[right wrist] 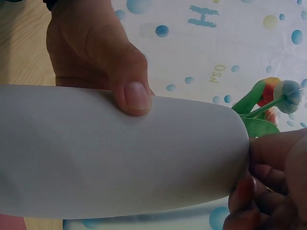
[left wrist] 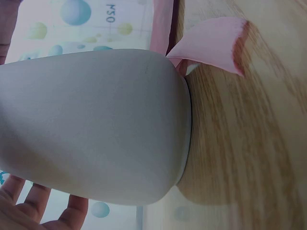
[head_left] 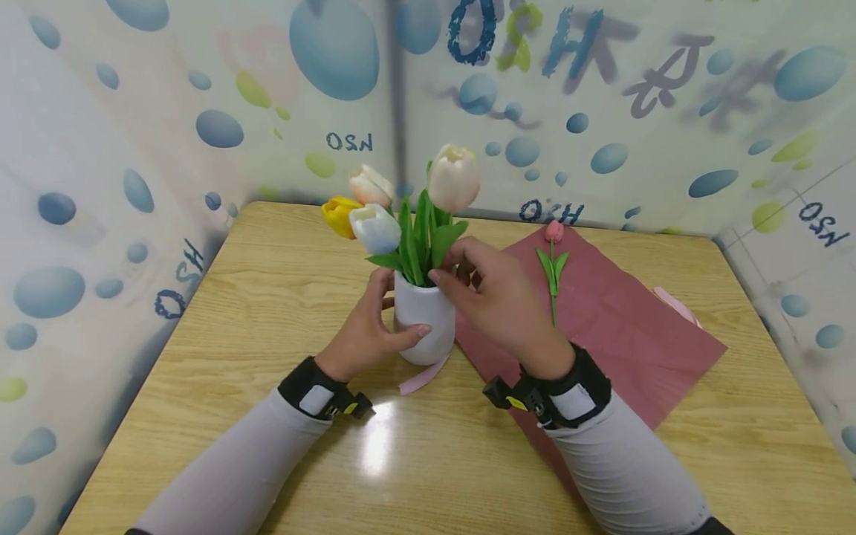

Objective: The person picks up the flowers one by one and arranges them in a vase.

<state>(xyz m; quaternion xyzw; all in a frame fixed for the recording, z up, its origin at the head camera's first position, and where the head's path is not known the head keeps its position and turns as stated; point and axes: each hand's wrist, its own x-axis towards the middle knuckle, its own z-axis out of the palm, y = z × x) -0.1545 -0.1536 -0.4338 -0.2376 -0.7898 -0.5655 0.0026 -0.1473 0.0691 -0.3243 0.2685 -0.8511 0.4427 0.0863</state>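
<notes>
A white vase [head_left: 425, 319] stands upright on the table with several artificial tulips in it: a tall cream-pink tulip [head_left: 455, 178], a pale pink tulip [head_left: 371, 186], a yellow tulip [head_left: 339, 216] and a bluish-white tulip [head_left: 376, 229]. My left hand [head_left: 364, 327] grips the vase from the left, its thumb across the front; fingers [left wrist: 76, 211] show along its far side in the left wrist view. At the rim, my right hand [head_left: 498, 293] pinches low among the green leaves [head_left: 420, 238], at a tulip stem; its fingertips partly hide the contact.
To the right lies a dark pink wrapping sheet [head_left: 622, 327], bearing a single pink tulip [head_left: 553, 260]. A pink ribbon [head_left: 424, 377] pokes out by the vase's base, and another ribbon piece [head_left: 677, 306] lies at the sheet's right edge. Patterned walls [head_left: 321, 96] border the table.
</notes>
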